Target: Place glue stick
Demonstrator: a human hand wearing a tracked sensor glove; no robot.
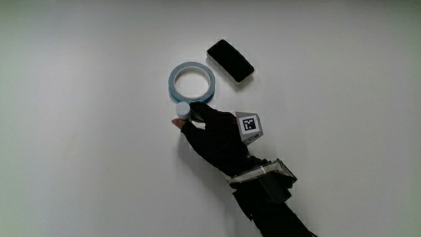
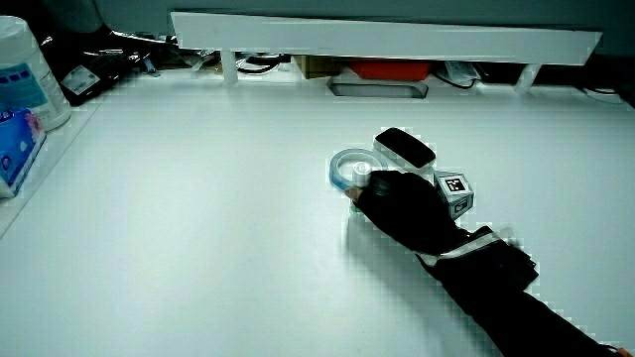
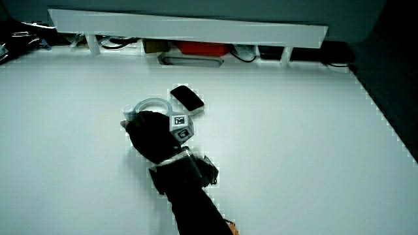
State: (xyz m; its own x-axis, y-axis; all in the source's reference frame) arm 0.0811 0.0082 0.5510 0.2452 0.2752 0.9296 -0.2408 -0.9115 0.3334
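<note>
The glue stick (image 1: 182,110) is gripped upright in the curled fingers of the hand (image 1: 214,135), just beside the tape roll (image 1: 191,81), mid-tabletop (image 1: 79,131). A black phone (image 1: 230,60) lies near the roll.

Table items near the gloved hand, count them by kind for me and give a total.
Glue stick, held in the hand: 1
Tape roll, pale blue, beside the glue stick: 1
Black phone-like slab, farther from the person than the hand: 1
Total: 3
</note>
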